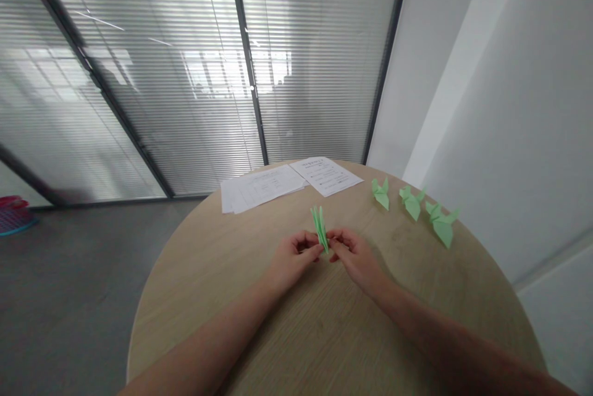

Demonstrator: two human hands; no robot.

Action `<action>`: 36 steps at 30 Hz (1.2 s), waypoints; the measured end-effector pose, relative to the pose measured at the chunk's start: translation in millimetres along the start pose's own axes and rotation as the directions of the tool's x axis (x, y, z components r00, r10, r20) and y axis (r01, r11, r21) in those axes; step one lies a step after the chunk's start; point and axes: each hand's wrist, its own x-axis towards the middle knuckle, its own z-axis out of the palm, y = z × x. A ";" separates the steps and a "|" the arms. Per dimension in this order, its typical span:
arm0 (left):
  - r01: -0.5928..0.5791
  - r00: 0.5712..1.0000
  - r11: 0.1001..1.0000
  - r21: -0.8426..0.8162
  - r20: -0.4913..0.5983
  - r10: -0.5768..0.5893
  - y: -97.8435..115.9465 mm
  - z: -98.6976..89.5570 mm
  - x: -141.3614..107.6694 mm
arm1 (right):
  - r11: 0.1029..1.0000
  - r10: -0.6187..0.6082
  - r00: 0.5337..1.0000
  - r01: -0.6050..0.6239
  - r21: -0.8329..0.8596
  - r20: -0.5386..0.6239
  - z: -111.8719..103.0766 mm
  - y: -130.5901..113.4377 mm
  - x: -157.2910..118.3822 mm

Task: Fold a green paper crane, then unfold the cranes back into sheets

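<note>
Between my two hands, a folded piece of light green paper [319, 226] stands upright over the table, its narrow layers fanned a little apart at the top. My left hand [301, 249] pinches its lower left side with thumb and fingers. From the other side, my right hand [348, 249] has its thumb and fingers closed on the lower right edge. The fingers hide part of the paper's lower end. Off to the right lie three folded green paper figures: one [380, 194] nearest the sheets, a middle one [411, 202] and a larger-looking one [442, 223].
A round wooden table [296, 340] spreads beneath my arms. Printed white sheets [262, 189] and another printed page [327, 175] lie at its far side. Behind stand glass panels with blinds [204, 130]; a white wall [532, 136] borders the right. A red basket [16, 214] sits on the floor.
</note>
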 end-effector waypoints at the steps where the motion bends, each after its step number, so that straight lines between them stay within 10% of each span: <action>1: -0.013 1.000 1.000 0.015 -0.008 0.013 -1.3 0.2 0.2 | 1.000 -0.003 1.000 0.003 0.017 0.007 0.1 -1.4 -0.6; 36: -0.186 0.950 0.969 0.160 -0.221 0.219 17.0 -1.6 -5.5 | 0.953 0.101 0.992 -0.117 0.279 0.071 -2.0 -7.9 0.4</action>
